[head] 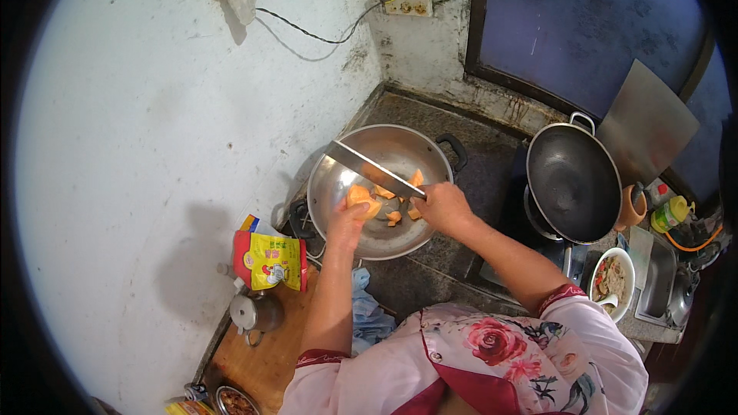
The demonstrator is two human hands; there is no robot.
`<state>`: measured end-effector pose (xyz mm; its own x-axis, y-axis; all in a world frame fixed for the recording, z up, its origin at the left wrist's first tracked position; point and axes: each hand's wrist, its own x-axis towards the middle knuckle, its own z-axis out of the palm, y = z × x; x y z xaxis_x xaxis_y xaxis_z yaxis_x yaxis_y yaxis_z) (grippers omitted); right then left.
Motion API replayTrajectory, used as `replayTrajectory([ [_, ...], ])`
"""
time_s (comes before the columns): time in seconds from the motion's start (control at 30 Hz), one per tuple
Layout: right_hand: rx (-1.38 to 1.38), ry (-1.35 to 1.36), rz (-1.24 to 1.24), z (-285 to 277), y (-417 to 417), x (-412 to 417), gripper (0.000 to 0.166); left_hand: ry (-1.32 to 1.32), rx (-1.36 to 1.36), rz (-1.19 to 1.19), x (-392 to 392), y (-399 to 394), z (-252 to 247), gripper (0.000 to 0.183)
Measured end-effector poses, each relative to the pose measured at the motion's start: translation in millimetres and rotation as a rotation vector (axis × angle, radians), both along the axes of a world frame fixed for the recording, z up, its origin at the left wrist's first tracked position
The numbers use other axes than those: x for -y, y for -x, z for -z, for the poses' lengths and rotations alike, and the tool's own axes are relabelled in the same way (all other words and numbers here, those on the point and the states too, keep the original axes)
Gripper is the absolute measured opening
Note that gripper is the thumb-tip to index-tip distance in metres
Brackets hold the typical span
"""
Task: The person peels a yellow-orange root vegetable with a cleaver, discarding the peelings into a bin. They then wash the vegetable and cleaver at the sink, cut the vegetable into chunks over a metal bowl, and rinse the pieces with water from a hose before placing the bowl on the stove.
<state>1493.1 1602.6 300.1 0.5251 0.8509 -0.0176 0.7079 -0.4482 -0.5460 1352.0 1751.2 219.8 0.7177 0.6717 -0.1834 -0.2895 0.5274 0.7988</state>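
Over a wide stainless steel pot with two black handles, my left hand holds a chunk of peeled orange vegetable, its kind not certain. My right hand grips a knife with a broad metal blade, which slants up and left across the pot, above and apart from the chunk. Several cut orange pieces lie on the pot's floor beneath my hands. The knife's handle is hidden in my right fist.
A black wok stands at the right on the stove. Beyond it are a white bowl of food with a spoon and a metal sink. At the left, a yellow and red packet and a metal jug stand by a wooden board.
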Motion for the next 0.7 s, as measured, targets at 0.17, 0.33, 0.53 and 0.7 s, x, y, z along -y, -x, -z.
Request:
replayTrajectory([
  [0.17,-0.307,-0.124,-0.112,-44,-6,12,0.024,-0.089,0.004,0.17,-13,11,-10,0.041],
  [0.33,0.141,-0.069,-0.19,5,-4,-5,0.017,-0.05,-0.079,0.088,7,-10,-24,0.041],
  [0.53,0.262,-0.1,-0.078,36,8,-11,0.018,0.151,-0.019,-0.044,15,-16,-2,0.034],
  [0.7,-0.012,-0.084,0.038,-9,4,2,0.023,0.333,0.164,-0.089,0,-3,10,0.027],
])
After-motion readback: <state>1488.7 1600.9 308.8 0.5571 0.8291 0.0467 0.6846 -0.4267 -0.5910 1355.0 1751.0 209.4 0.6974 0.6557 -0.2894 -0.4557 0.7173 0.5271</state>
